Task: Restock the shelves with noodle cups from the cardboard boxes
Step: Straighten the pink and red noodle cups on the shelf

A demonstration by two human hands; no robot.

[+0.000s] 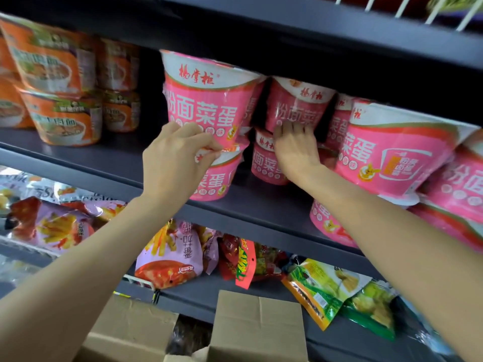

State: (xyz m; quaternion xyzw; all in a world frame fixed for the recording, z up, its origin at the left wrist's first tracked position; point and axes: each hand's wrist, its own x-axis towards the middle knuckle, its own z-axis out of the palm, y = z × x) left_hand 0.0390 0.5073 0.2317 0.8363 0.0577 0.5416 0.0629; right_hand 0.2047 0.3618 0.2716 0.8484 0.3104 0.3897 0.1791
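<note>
On the dark middle shelf (109, 163), pink noodle cups stand stacked two high, and both hands reach in among them. At the centre of the view, the left hand (173, 163) covers the rim of the lower front cup (217, 178); its fingers (209, 150) are curled and pinch that cup's rim at its upper left, with the upper front cup (209, 100) sitting directly above at 12 o'clock from the knuckles. Toward 3 o'clock from it, the right hand (295, 150) lies with its fingers fairly straight and close together, the tips pressed against the lower part of a rear upper cup (298, 105); the palm covers the top of a rear lower cup (266, 163) beneath. Whether the right thumb hooks round anything cannot be told. More pink cups (392, 152) crowd the shelf at 3 o'clock from the right hand, tilted forward. Orange noodle bowls (60, 100) stand at 9 o'clock, well apart from the hands. Below, snack bags (172, 254) lie on the lower shelf, and an open cardboard box (258, 327) sits at 6 o'clock between the forearms.
</note>
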